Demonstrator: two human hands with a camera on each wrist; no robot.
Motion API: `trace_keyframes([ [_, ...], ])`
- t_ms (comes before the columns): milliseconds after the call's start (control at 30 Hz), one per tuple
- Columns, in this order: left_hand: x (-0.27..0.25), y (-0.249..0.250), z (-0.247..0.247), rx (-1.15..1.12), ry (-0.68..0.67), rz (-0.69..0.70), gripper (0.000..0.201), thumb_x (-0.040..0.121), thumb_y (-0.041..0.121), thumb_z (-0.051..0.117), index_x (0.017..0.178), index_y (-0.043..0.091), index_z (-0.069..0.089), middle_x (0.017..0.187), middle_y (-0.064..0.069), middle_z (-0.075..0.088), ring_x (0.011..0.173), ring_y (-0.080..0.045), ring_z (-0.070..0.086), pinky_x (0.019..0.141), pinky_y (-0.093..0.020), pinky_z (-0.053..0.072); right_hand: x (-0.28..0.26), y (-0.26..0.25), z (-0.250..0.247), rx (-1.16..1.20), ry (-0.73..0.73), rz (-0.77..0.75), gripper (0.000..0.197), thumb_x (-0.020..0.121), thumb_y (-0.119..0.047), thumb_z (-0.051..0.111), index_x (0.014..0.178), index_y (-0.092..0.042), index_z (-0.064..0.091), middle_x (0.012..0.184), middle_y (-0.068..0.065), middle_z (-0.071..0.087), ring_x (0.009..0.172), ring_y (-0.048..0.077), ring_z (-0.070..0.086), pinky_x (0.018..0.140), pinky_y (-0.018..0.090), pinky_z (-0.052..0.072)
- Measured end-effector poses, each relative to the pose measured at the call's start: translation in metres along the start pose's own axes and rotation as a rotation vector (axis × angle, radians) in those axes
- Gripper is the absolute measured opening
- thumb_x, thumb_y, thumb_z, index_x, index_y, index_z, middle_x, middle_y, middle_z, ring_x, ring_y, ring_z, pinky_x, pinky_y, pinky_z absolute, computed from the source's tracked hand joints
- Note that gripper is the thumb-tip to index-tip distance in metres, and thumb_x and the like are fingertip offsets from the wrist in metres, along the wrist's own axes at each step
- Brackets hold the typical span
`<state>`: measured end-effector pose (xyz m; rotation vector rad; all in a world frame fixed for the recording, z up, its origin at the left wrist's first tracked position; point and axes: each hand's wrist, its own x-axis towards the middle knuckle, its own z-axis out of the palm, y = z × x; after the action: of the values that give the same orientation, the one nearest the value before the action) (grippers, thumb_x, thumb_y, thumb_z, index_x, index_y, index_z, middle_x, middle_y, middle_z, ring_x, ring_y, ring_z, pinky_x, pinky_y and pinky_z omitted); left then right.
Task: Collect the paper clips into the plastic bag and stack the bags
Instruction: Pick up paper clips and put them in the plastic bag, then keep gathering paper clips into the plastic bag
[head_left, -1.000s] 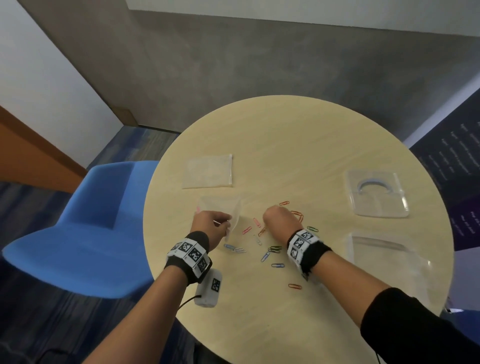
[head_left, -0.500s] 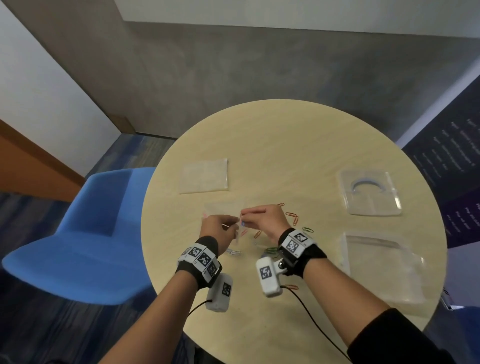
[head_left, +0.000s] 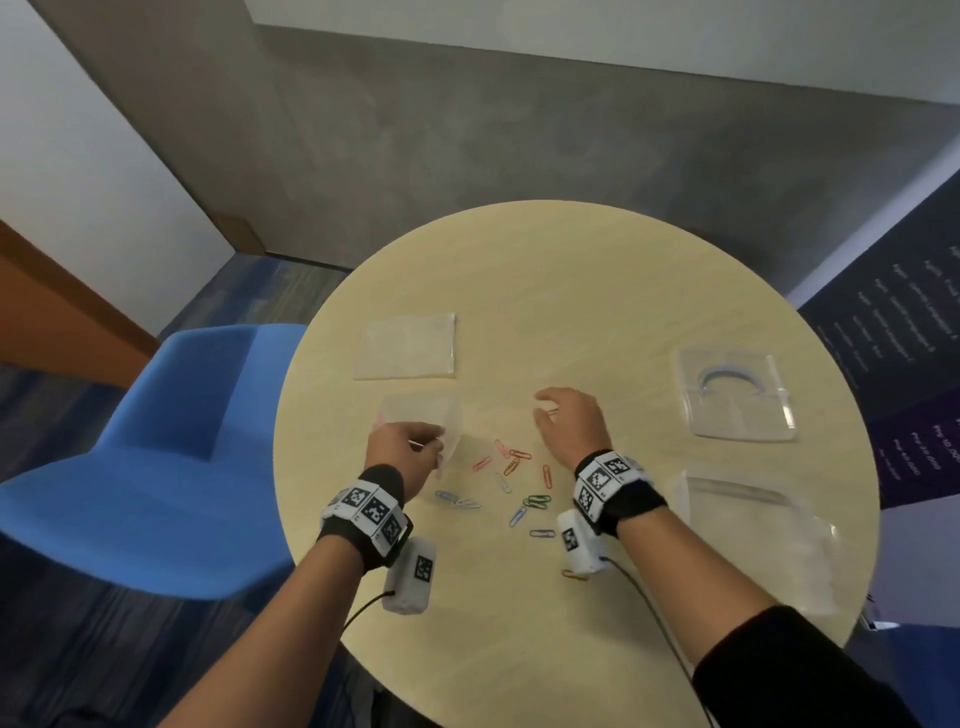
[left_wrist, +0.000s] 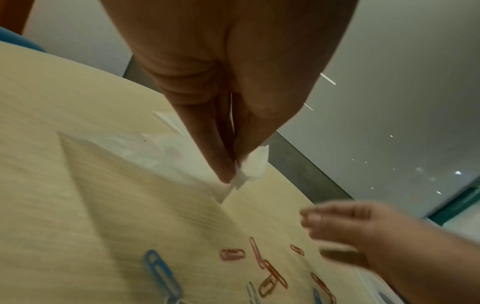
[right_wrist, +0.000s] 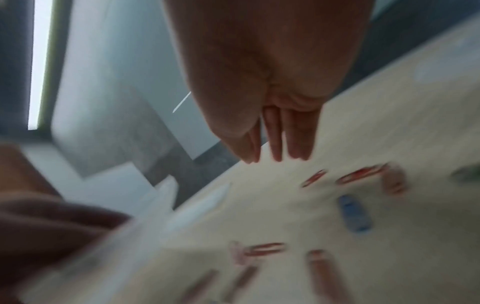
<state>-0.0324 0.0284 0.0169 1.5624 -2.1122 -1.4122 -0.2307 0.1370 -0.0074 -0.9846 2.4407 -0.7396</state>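
Note:
My left hand (head_left: 402, 447) pinches the near edge of a small clear plastic bag (head_left: 423, 415), holding its mouth lifted off the round table (head_left: 597, 291); the pinch (left_wrist: 231, 170) shows in the left wrist view. Something faintly pink lies inside the bag (left_wrist: 145, 150). Several coloured paper clips (head_left: 511, 467) lie scattered between my hands, with blue ones (head_left: 457, 500) near my left wrist. My right hand (head_left: 566, 421) hovers above the table right of the clips, fingers (right_wrist: 275, 142) straight and holding nothing. A second flat clear bag (head_left: 408, 345) lies farther back on the left.
A clear plastic case with a blue arc inside (head_left: 735, 392) sits at the right. A larger clear bag (head_left: 753, 540) lies at the near right edge. An orange clip (head_left: 574, 574) is under my right wrist. A blue chair (head_left: 171, 457) stands left of the table.
My right hand met the bag's mouth half a second ago, then drew back to the right and opened. The left hand kept hold of the bag.

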Motion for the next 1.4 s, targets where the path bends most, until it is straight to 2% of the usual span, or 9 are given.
trace_keyframes([
  [133,0.001,-0.010,-0.008,-0.029,0.013,-0.012,0.022,0.089,0.005,0.060,0.107,0.007,0.073,0.091,-0.010,0.074,0.080,-0.024,0.074,0.084,-0.032,0.057,-0.001,0.018,0.020,-0.344,-0.224,0.078,0.055,0.102,-0.033,0.037,0.149,-0.008,0.028,0.161,0.015,0.018,0.148,0.032,0.017,0.119,0.045,0.023],
  [367,0.001,-0.015,-0.009,-0.026,0.007,-0.009,0.022,0.089,0.007,0.061,0.107,0.009,0.072,0.089,-0.008,0.073,0.077,-0.021,0.073,0.082,-0.029,0.057,-0.050,-0.022,0.066,-0.494,-0.438,-0.283,0.062,0.094,-0.001,0.038,0.152,-0.012,0.020,0.162,0.019,0.005,0.149,0.035,0.008,0.118,0.046,0.022],
  [500,0.002,-0.016,-0.010,-0.039,0.001,-0.013,0.022,0.089,0.008,0.061,0.108,0.010,0.072,0.091,-0.007,0.073,0.077,-0.018,0.073,0.085,-0.033,0.058,-0.066,-0.013,0.059,-0.667,-0.442,-0.486,0.062,0.089,0.016,0.041,0.147,0.003,0.025,0.157,0.029,0.017,0.146,0.039,0.019,0.111,0.045,0.038],
  [600,0.001,-0.015,-0.008,-0.049,-0.009,-0.018,0.022,0.089,0.008,0.062,0.108,0.010,0.072,0.089,-0.005,0.072,0.076,-0.017,0.073,0.085,-0.033,0.059,-0.068,-0.005,0.055,-0.724,-0.457,-0.581,0.040,0.092,0.012,0.041,0.132,0.009,0.046,0.138,0.027,0.045,0.125,0.038,0.046,0.095,0.043,0.051],
  [700,0.001,-0.014,-0.003,-0.045,-0.020,-0.010,0.022,0.089,0.009,0.062,0.108,0.011,0.072,0.088,-0.004,0.073,0.076,-0.016,0.073,0.083,-0.031,0.058,-0.064,-0.006,0.047,-0.773,-0.468,-0.636,0.031,0.093,0.008,0.041,0.120,0.007,0.057,0.121,0.020,0.058,0.109,0.032,0.052,0.081,0.041,0.053],
  [900,-0.003,-0.013,0.004,-0.011,-0.042,0.016,0.022,0.089,0.009,0.061,0.107,0.011,0.073,0.088,-0.006,0.074,0.076,-0.018,0.073,0.081,-0.029,0.058,-0.051,-0.029,0.034,-0.787,-0.511,-0.585,0.018,0.091,0.004,0.052,0.104,0.004,0.065,0.106,0.019,0.064,0.098,0.035,0.061,0.081,0.039,0.049],
  [1167,-0.001,-0.021,0.005,0.000,-0.044,0.020,0.022,0.088,0.010,0.061,0.107,0.013,0.073,0.090,-0.004,0.074,0.074,-0.016,0.073,0.078,-0.026,0.057,-0.050,-0.005,0.038,-0.459,-0.280,-0.419,0.022,0.094,-0.009,0.049,0.100,-0.007,0.070,0.094,0.009,0.067,0.090,0.028,0.062,0.076,0.037,0.053],
  [1267,0.002,-0.023,0.005,-0.016,-0.043,0.001,0.022,0.088,0.010,0.061,0.106,0.011,0.073,0.086,-0.004,0.073,0.074,-0.016,0.073,0.077,-0.026,0.057,-0.074,-0.012,0.056,-0.403,-0.270,-0.393,0.031,0.095,-0.007,0.046,0.124,-0.006,0.056,0.118,0.016,0.059,0.111,0.032,0.056,0.086,0.038,0.051],
  [1400,0.005,-0.023,0.003,-0.041,-0.027,-0.009,0.021,0.088,0.010,0.062,0.106,0.011,0.074,0.084,-0.004,0.073,0.075,-0.018,0.074,0.082,-0.032,0.059,-0.101,-0.022,0.079,-0.497,-0.379,-0.474,0.053,0.091,0.008,0.045,0.141,-0.005,0.037,0.152,0.031,0.028,0.139,0.049,0.027,0.103,0.056,0.041],
])
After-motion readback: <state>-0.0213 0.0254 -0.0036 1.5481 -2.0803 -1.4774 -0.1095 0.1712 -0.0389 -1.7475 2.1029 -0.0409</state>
